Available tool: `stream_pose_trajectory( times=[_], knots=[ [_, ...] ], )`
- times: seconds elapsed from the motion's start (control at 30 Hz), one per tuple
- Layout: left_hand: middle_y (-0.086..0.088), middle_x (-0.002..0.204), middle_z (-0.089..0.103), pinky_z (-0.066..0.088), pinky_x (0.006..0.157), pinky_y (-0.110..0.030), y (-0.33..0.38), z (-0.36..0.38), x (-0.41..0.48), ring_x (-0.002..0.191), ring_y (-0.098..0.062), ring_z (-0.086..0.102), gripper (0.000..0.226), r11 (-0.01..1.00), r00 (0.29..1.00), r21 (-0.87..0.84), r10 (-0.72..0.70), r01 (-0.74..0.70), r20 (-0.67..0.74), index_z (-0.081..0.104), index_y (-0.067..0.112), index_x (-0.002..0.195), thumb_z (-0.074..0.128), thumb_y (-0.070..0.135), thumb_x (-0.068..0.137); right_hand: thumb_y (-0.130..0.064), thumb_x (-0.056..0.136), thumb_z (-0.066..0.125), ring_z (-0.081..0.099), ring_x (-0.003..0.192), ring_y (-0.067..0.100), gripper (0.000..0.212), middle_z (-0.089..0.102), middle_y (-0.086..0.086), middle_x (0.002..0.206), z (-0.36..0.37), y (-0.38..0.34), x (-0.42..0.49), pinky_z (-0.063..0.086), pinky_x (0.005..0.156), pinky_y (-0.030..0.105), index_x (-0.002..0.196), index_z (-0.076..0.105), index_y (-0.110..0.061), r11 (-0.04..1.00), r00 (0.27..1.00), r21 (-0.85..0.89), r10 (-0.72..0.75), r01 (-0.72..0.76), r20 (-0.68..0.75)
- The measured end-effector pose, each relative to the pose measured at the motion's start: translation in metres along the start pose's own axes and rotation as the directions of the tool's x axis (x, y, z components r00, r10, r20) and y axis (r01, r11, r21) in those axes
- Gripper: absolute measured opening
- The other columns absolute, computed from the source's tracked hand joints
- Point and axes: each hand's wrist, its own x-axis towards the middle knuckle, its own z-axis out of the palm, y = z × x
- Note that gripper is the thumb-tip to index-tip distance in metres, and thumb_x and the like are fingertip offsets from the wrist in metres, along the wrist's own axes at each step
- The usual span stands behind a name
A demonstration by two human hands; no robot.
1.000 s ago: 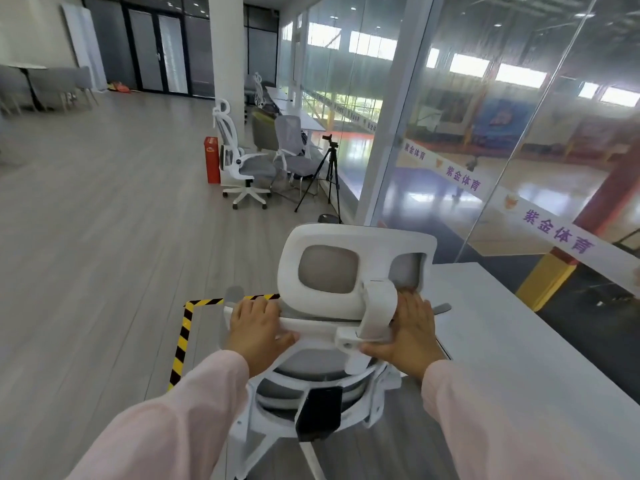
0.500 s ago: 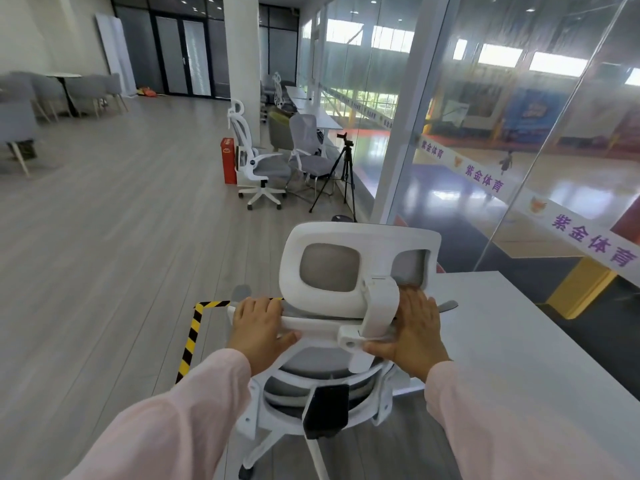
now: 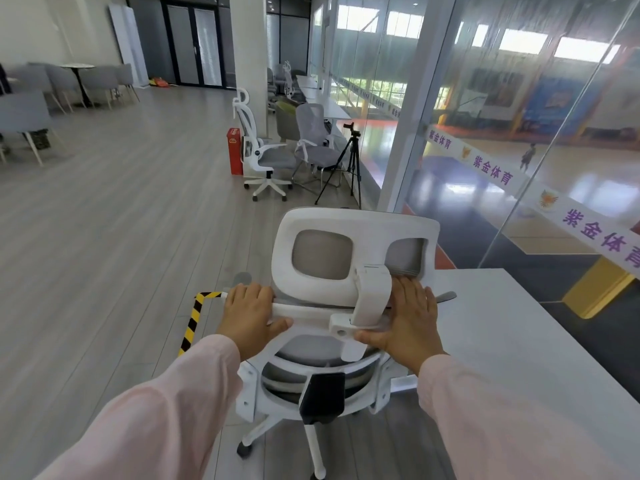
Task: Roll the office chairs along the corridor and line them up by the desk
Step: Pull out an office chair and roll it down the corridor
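Observation:
A white office chair [image 3: 349,247] with grey mesh stands right in front of me, its back toward me. My left hand [image 3: 247,315] grips the top bar of the backrest on the left. My right hand [image 3: 407,322] holds the same bar on the right, fingers over it and thumb under. The chair's right side is beside the white desk [image 3: 526,341]. Further down the corridor stand another white office chair [image 3: 261,150] and a grey mesh chair [image 3: 313,140].
A black tripod with a camera [image 3: 349,164] stands by the glass wall [image 3: 519,116] beyond the desk. A red box [image 3: 234,150] sits beside a white pillar [image 3: 247,46]. Yellow-black floor tape [image 3: 194,322] runs left of my chair. Grey chairs and tables [image 3: 69,84] are far left.
The view has swung to the left and the far chairs look closer. Both hands keep the same hold on the backrest bar.

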Motion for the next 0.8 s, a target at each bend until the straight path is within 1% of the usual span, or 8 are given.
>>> stream_pose_trajectory(
  times=[0.13, 0.27, 0.4, 0.6, 0.73, 0.8],
  knots=[
    [0.004, 0.098, 0.038, 0.029, 0.094, -0.030, 0.010, 0.001, -0.002, 0.092, -0.015, 0.032, 0.041, 1.000, 1.000, 0.005, 0.003, -0.003, 0.000, 0.045, 0.019, 0.104, 0.048, 0.056, 0.086, -0.071, 0.057, 0.071, 0.018, 0.140, 0.016, 0.105, 0.030, -0.006, 0.143, -0.004, 0.007, -0.004, -0.002, 0.119, 0.043, 0.141, 0.025, -0.027, 1.000, 1.000, -0.010, -0.002, 0.002, -0.016],
    [0.003, 0.098, 0.040, 0.029, 0.094, -0.030, 0.017, 0.001, -0.007, 0.093, -0.015, 0.032, 0.041, 1.000, 1.000, 0.001, 0.005, -0.005, 0.012, 0.045, 0.019, 0.104, 0.049, 0.055, 0.086, -0.071, 0.058, 0.069, 0.017, 0.140, 0.017, 0.104, 0.029, -0.006, 0.143, -0.007, 0.012, -0.011, -0.002, 0.119, 0.043, 0.140, 0.023, -0.028, 1.000, 1.000, -0.022, 0.002, -0.003, -0.015],
    [0.000, 0.104, 0.046, 0.029, 0.095, -0.031, 0.025, 0.002, -0.013, 0.096, -0.018, 0.036, 0.042, 1.000, 1.000, -0.014, 0.007, -0.007, 0.011, 0.047, 0.018, 0.105, 0.050, 0.055, 0.085, -0.073, 0.060, 0.067, 0.013, 0.142, 0.017, 0.105, 0.025, -0.006, 0.145, -0.011, 0.018, -0.020, -0.005, 0.119, 0.042, 0.142, 0.020, -0.027, 0.999, 1.000, -0.039, 0.020, -0.020, 0.005],
    [0.001, 0.107, 0.048, 0.030, 0.096, -0.030, 0.041, 0.002, -0.024, 0.100, -0.018, 0.039, 0.044, 1.000, 1.000, 0.010, -0.001, 0.001, 0.022, 0.046, 0.020, 0.109, 0.048, 0.058, 0.086, -0.070, 0.062, 0.069, 0.009, 0.144, 0.018, 0.106, 0.021, -0.005, 0.148, -0.025, 0.025, -0.032, -0.008, 0.118, 0.042, 0.144, 0.016, -0.028, 1.000, 0.999, -0.022, 0.021, -0.020, 0.043],
    [0.000, 0.116, 0.048, 0.028, 0.099, -0.031, 0.047, -0.003, -0.029, 0.108, -0.020, 0.040, 0.047, 1.000, 0.999, -0.015, -0.015, 0.016, 0.052, 0.045, 0.020, 0.119, 0.049, 0.054, 0.087, -0.066, 0.066, 0.069, 0.010, 0.144, 0.018, 0.104, 0.021, -0.005, 0.150, -0.037, 0.027, -0.032, -0.002, 0.119, 0.046, 0.145, 0.014, -0.027, 0.999, 0.991, -0.015, 0.031, -0.030, 0.127],
    [-0.002, 0.126, 0.046, 0.026, 0.103, -0.031, 0.050, -0.007, -0.031, 0.116, -0.021, 0.038, 0.050, 0.999, 0.997, -0.030, -0.034, 0.036, 0.065, 0.042, 0.018, 0.127, 0.050, 0.050, 0.088, -0.062, 0.068, 0.070, 0.009, 0.145, 0.019, 0.106, 0.016, -0.003, 0.154, -0.044, 0.026, -0.034, 0.001, 0.119, 0.045, 0.147, 0.009, -0.027, 0.998, 0.989, 0.043, 0.035, -0.042, 0.145]
  ],
)
